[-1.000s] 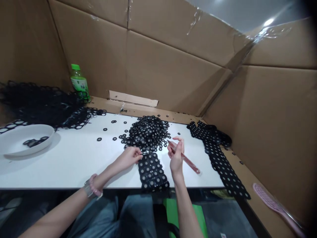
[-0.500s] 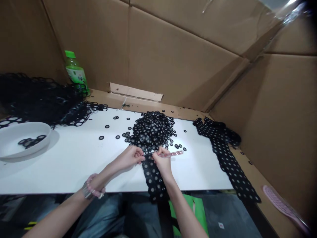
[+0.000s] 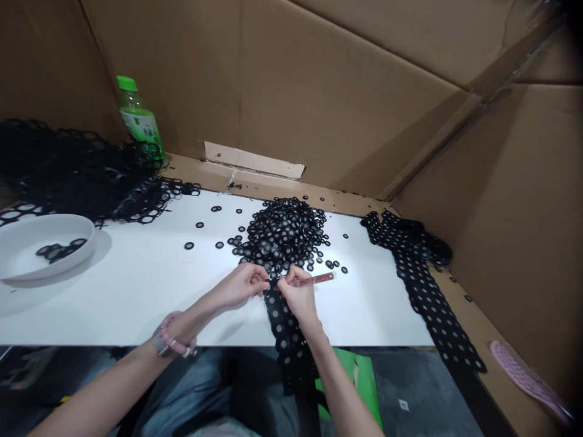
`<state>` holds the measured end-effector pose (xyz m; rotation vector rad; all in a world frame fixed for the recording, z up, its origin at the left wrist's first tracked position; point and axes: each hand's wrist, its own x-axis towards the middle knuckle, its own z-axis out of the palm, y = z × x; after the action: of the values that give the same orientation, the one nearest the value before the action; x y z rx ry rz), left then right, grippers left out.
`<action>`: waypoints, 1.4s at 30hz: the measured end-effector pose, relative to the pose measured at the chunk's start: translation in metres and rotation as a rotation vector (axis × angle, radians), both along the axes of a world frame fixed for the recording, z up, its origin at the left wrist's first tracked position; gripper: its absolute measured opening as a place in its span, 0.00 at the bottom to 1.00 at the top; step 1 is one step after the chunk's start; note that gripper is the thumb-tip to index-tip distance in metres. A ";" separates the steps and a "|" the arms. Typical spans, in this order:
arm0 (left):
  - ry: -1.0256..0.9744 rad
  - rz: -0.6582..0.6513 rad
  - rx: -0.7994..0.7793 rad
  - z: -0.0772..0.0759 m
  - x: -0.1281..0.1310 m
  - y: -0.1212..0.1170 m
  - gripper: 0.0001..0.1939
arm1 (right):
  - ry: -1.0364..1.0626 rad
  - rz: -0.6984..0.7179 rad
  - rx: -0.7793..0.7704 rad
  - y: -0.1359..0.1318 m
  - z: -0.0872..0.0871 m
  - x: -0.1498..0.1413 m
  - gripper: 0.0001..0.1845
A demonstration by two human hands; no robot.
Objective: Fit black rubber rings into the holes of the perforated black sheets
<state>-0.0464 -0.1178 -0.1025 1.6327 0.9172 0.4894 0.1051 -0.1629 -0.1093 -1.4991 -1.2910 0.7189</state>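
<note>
Left hand [image 3: 239, 286]: grip pinched narrow on the top end of a black punched strip [image 3: 285, 331], looks like
Right hand [image 3: 298, 296]: grip closed around a pink plastic stick [image 3: 314, 280], tip right at the strip
Strip: mid-counter [image 3: 113, 297], trailing over the front edge
Pile of black rings [image 3: 282, 233]: just behind both hands
White bowl [image 3: 22, 255]: at the counter's left edge, some rings inside

A green-capped plastic drink bottle [image 3: 137, 121] stands on a cardboard ledge [image 3: 483, 331] behind the white tabletop [image 3: 113, 303], with cardboard walls [image 3: 328, 91] around. A shallow white bowl [image 3: 40, 255] sits at left. A pink textured paddle [image 3: 528, 382] lies on the ledge at right. A green bag [image 3: 359, 376] shows below.
</note>
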 end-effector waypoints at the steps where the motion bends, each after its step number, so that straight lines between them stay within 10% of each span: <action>1: -0.010 -0.001 -0.007 -0.001 0.000 0.000 0.09 | -0.011 0.005 0.010 0.000 0.000 -0.001 0.15; 11: -0.033 -0.026 -0.052 0.000 -0.001 -0.002 0.12 | -0.104 0.044 0.039 -0.004 0.003 -0.007 0.15; 18: 0.128 -0.066 0.031 0.011 0.003 0.000 0.13 | 0.693 -0.120 0.005 0.005 0.001 0.010 0.18; 26: 0.299 -0.012 0.255 0.017 0.019 -0.003 0.14 | 0.835 -0.138 0.031 0.012 0.009 0.012 0.21; 42: 0.347 -0.101 0.359 0.013 0.008 -0.005 0.13 | 0.144 -0.068 0.040 0.001 -0.001 0.010 0.15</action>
<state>-0.0380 -0.1229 -0.0895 2.1258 1.0357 0.3159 0.1149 -0.1619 -0.1100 -1.4255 -1.1344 0.7382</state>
